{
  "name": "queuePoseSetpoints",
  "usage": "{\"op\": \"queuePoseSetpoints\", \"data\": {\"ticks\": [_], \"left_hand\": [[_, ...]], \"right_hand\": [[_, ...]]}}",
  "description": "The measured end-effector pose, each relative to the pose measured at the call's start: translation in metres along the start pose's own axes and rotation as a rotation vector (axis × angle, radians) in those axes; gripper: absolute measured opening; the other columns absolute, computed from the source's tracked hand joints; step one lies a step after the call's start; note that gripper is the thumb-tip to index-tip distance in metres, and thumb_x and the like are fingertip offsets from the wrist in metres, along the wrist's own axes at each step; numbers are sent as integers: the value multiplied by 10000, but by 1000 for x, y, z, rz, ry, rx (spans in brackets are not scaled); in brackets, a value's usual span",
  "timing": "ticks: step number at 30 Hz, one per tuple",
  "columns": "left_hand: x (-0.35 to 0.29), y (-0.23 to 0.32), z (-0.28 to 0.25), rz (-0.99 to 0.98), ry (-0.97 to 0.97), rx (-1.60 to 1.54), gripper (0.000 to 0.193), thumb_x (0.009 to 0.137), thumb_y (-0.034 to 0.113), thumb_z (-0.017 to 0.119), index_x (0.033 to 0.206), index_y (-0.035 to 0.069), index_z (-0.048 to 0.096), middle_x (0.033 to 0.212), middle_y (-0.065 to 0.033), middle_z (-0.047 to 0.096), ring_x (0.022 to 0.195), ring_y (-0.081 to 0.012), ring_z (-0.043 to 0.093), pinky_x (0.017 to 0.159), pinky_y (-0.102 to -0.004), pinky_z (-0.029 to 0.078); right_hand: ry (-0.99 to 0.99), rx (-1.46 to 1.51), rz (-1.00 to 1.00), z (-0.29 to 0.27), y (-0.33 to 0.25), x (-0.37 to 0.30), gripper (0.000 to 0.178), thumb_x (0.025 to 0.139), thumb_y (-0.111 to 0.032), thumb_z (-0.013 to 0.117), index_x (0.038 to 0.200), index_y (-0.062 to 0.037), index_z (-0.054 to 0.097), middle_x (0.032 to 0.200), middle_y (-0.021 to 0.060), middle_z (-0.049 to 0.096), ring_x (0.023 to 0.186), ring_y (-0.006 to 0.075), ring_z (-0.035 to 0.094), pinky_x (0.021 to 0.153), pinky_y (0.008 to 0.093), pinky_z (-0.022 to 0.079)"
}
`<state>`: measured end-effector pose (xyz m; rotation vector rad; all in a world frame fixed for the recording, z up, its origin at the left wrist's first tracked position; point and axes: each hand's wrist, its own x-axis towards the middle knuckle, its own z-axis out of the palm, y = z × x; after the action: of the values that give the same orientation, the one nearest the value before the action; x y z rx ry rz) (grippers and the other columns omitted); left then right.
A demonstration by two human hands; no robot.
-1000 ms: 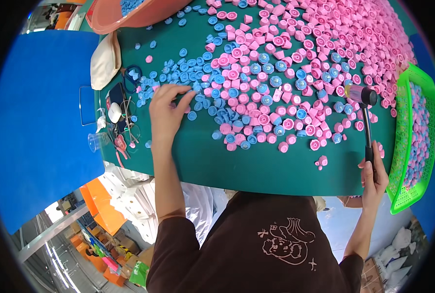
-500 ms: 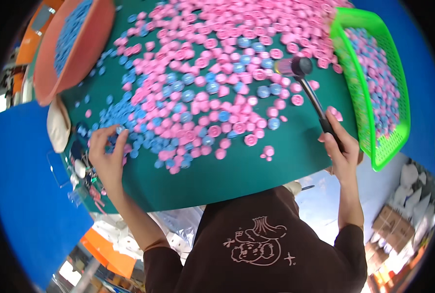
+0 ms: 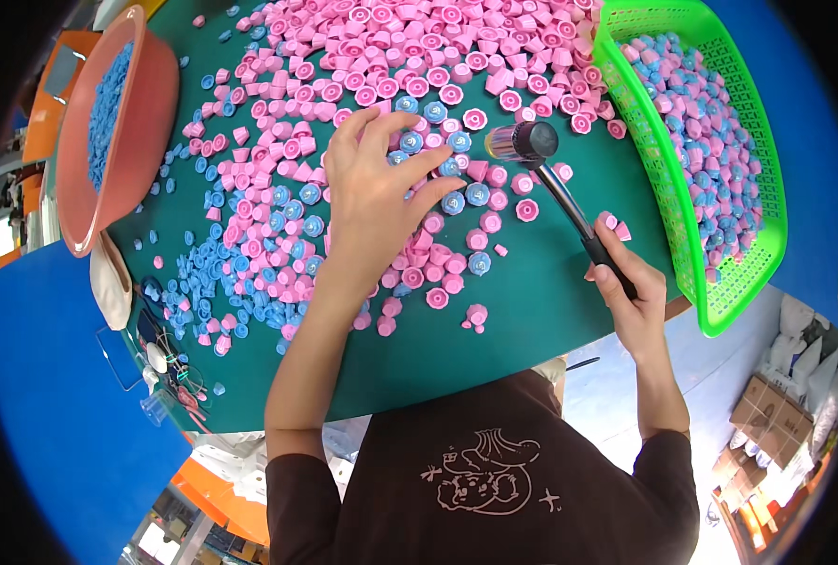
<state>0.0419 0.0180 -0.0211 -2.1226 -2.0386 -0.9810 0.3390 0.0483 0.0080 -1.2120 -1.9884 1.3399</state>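
Note:
My left hand is over the middle of the green table, fingers spread, with the thumb and index finger apart around several blue-topped pink pieces. No piece is visibly gripped in it, though its palm side is hidden. My right hand is wrapped around the black handle of a mallet. The mallet's head, one end black and the other yellowish and see-through, hangs just right of the blue-topped pieces. Small pink cup-shaped pieces cover much of the table, and flat blue pieces lie at left.
A salmon-coloured basin of blue pieces stands at the far left. On the right is a green plastic basket holding pink-and-blue pieces. Cords and small items lie by the table's left edge, near a beige cloth.
My left hand has moved right and away from the blue pile, and its pinching fingers have spread. The right hand still holds the mallet, its head slightly lower and farther left in view.

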Motion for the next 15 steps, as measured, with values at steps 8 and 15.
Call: {"op": "queuePoseSetpoints", "data": {"ticks": [8, 15], "left_hand": [[1, -3, -6, -43, -55, 20, 377, 631, 244, 846, 987, 171, 745, 1203, -42, 576, 1189, -328, 431, 999, -467, 354], [2, -3, -3, -44, -81, -100, 330, 649, 172, 833, 962, 152, 727, 1228, -37, 565, 1231, -339, 410, 1005, -465, 370]], "right_hand": [[-31, -45, -38, 4, 0, 10, 412, 893, -66, 642, 1300, -29, 583, 812, 76, 623, 705, 141, 548, 689, 253, 450], [-65, -119, -85, 6, -10, 16, 405, 902, -75, 630, 1303, -40, 584, 728, 60, 548, 636, 130, 488, 601, 262, 410]]}}
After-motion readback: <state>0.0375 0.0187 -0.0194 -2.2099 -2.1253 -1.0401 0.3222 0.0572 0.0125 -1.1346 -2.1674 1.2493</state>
